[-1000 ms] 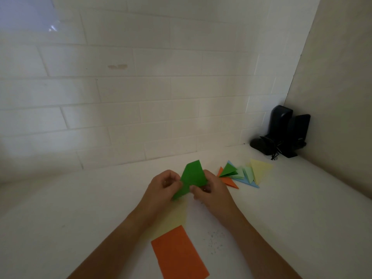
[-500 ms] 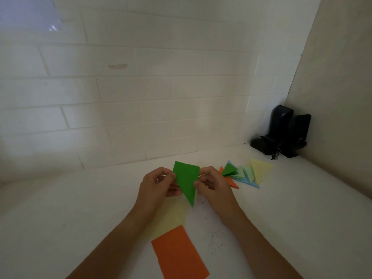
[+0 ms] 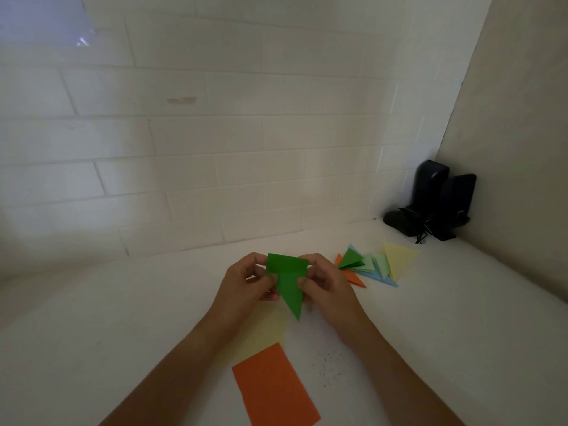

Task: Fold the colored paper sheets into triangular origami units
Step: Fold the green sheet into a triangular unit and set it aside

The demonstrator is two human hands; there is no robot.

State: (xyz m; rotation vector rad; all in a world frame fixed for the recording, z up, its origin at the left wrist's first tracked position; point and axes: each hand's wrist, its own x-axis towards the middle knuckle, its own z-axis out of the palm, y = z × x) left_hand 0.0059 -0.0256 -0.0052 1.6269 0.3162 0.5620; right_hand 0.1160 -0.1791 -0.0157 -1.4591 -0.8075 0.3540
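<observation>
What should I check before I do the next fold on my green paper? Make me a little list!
1. Both hands hold the paper: left hand and right hand each pinch a side of the green paper. Ok.
2. Top flap folded down: a band lies across the top edge. Ok.
3. Flap edges line up evenly: cannot tell, fingers cover the corners.
4. Point faces you: the tip points down toward you. Ok.
5. Next sheets ready: orange sheet and yellow sheet lie flat near you. Ok.
6. Finished pile out of the way: it sits to the right, apart from your hands. Ok.
</observation>
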